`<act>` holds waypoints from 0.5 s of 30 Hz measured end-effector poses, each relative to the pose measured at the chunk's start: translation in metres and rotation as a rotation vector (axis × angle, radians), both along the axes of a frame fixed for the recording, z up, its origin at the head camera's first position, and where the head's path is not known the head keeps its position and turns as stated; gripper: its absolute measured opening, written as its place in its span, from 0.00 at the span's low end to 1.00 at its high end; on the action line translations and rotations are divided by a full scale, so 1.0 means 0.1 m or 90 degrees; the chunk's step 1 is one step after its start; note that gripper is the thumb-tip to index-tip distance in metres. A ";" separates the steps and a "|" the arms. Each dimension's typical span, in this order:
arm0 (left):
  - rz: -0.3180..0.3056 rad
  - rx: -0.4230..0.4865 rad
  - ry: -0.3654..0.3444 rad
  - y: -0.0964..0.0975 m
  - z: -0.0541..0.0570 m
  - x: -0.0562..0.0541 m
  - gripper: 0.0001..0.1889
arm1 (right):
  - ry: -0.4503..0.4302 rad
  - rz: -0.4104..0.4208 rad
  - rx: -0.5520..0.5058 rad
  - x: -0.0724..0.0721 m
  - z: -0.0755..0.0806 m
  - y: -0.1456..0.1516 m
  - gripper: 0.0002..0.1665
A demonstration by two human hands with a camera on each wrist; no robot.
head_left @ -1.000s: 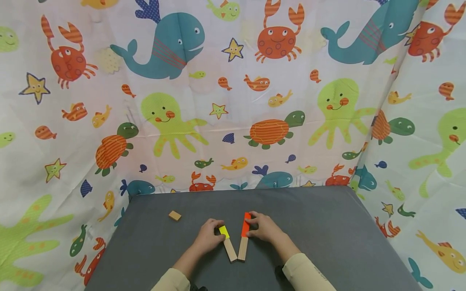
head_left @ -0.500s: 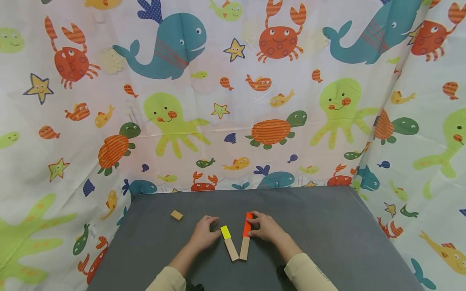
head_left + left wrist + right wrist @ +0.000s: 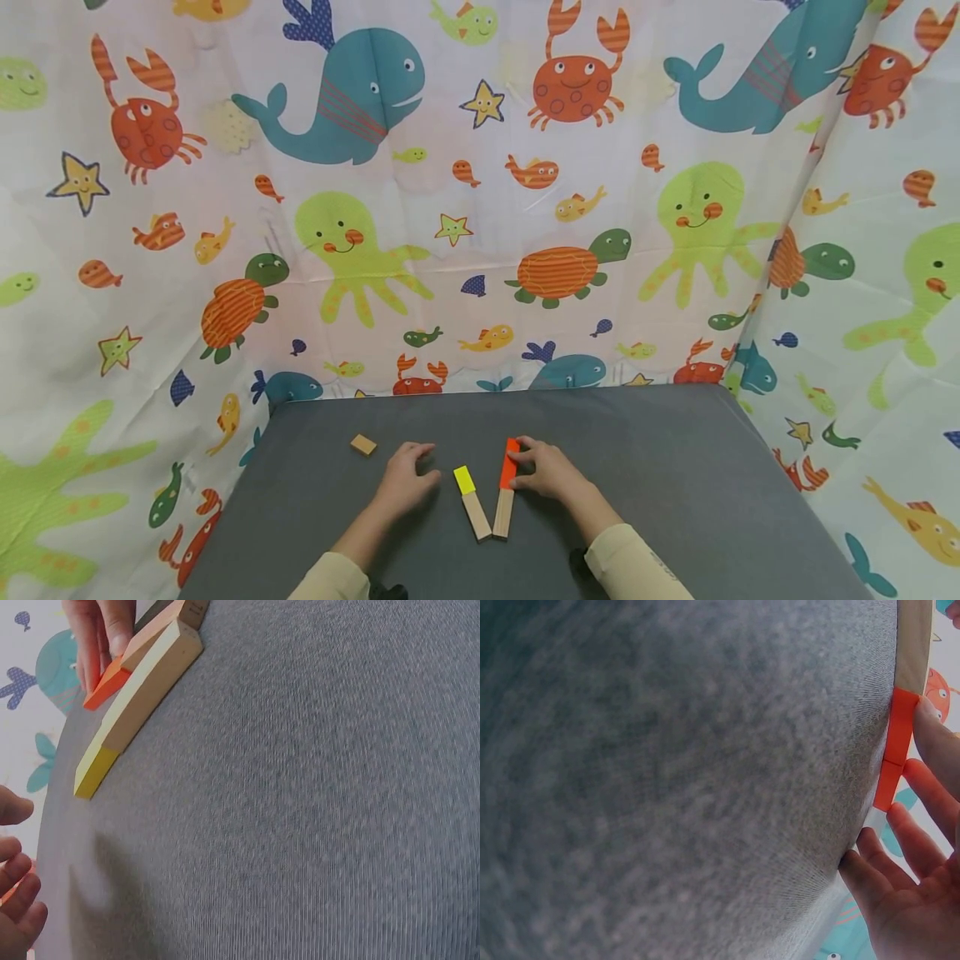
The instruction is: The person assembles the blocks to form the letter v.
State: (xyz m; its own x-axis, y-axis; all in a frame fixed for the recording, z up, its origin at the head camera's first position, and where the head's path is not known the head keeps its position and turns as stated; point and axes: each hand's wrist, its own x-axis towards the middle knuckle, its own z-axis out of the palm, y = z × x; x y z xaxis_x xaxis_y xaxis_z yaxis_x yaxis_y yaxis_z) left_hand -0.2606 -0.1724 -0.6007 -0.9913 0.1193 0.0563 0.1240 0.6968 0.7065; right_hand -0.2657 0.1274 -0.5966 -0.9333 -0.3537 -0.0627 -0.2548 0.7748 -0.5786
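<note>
In the head view, two plain wooden blocks, a left one (image 3: 476,516) and a right one (image 3: 503,514), lie in a V with their near ends together. A yellow block (image 3: 464,479) continues the left arm of the V. Two orange blocks (image 3: 902,724), with a seam between them, extend the right arm. My right hand (image 3: 551,471) holds the orange blocks along their right side, the thumb by the wood and the fingers towards the far end. My left hand (image 3: 405,482) hovers left of the yellow block, fingers loosely bent, holding nothing.
A small wooden block (image 3: 363,444) lies apart at the back left of the grey tabletop (image 3: 637,467). Behind and beside the table hangs a white curtain (image 3: 465,250) printed with sea animals.
My left hand has let go of the yellow block and moved away to the left. The right hand stays at the orange blocks, and the V keeps its shape.
</note>
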 end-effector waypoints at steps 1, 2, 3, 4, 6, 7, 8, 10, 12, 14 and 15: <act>0.006 0.000 0.004 -0.01 0.00 0.00 0.25 | 0.000 0.001 -0.001 0.00 0.00 0.00 0.35; 0.009 -0.002 0.010 -0.03 0.00 -0.01 0.25 | 0.002 0.001 -0.001 0.00 0.00 0.00 0.35; 0.015 -0.003 0.013 -0.04 0.00 -0.01 0.25 | 0.001 0.001 -0.002 0.01 0.01 0.00 0.35; 0.021 -0.005 0.012 -0.06 0.00 -0.01 0.25 | 0.000 0.000 -0.003 0.01 0.01 0.00 0.35; 0.032 -0.008 0.012 -0.08 0.00 -0.01 0.25 | -0.001 0.000 -0.004 0.02 0.01 0.00 0.35; 0.036 -0.009 0.012 -0.09 0.00 -0.01 0.25 | -0.002 0.001 -0.005 0.02 0.01 0.00 0.35; 0.039 -0.012 0.013 -0.11 0.00 -0.01 0.25 | -0.003 0.001 -0.005 0.02 0.01 0.00 0.35; 0.049 -0.011 0.008 -0.13 0.00 -0.01 0.25 | -0.004 0.002 -0.007 0.02 0.01 0.00 0.35; 0.054 -0.008 0.012 -0.15 0.00 0.00 0.25 | -0.004 0.002 -0.006 0.02 0.01 0.00 0.35; 0.059 -0.009 0.024 -0.18 0.00 0.01 0.25 | -0.004 -0.001 -0.005 0.01 0.01 0.00 0.35; 0.065 -0.006 0.027 -0.20 0.00 0.01 0.25 | -0.004 -0.003 -0.004 0.00 0.01 0.00 0.35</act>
State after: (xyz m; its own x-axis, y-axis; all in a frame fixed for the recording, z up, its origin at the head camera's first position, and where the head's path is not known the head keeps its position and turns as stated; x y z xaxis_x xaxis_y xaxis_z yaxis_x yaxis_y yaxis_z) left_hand -0.2597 -0.1927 -0.6002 -0.9950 0.0184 0.0982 0.0818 0.7142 0.6952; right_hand -0.2653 0.1271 -0.5951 -0.9343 -0.3503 -0.0662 -0.2482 0.7725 -0.5844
